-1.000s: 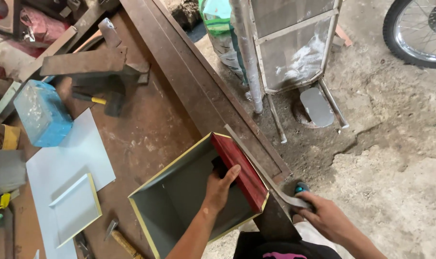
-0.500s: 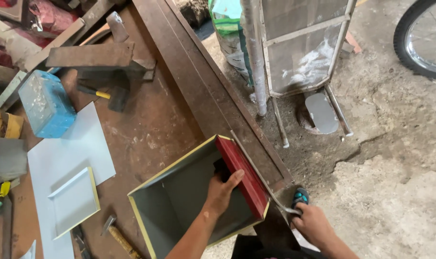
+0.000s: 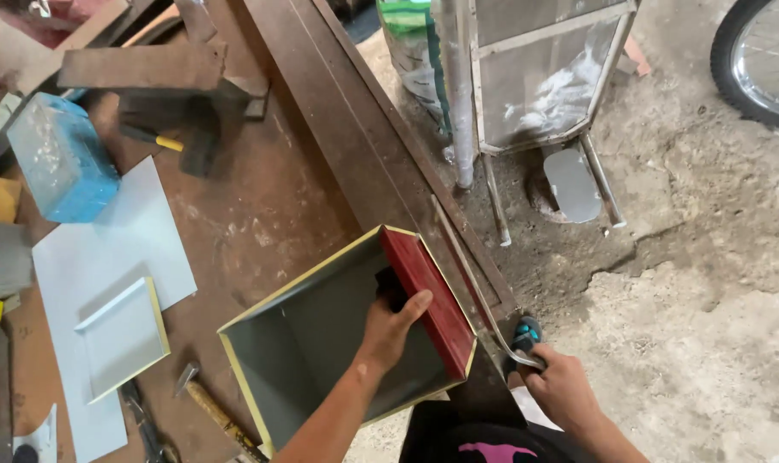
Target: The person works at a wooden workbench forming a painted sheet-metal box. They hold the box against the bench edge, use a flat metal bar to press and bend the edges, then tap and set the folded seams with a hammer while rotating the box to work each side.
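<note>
Since the frame a second ago, the right hand (image 3: 565, 390) has come in from the outer side and now sits just off the desk's near right edge, its fingers closed around a thin bent metal rod (image 3: 480, 304) whose curved lower end runs into the fist. A small teal and black object (image 3: 525, 333) shows just above that hand; what it is cannot be told. The left hand (image 3: 389, 330) has stayed where it was: its palm lies inside the open grey sheet-metal box with yellow edging (image 3: 321, 343), thumb spread against the box's dark red wall (image 3: 428, 300), fingers curled over a dark part at the wall's top.

That box rests at the near right corner of the rusty brown metal desk (image 3: 269, 206), tipped so its opening faces upward. Toward the left edge lie a pale flat metal sheet (image 3: 106, 257) and, on it, a small shallow grey tray with a yellow edge (image 3: 123, 339). A blue block wrapped in clear plastic (image 3: 59, 159) sits at the far left. A wooden-handled hammer (image 3: 214, 407) lies along the near edge, just left of the box.
</note>
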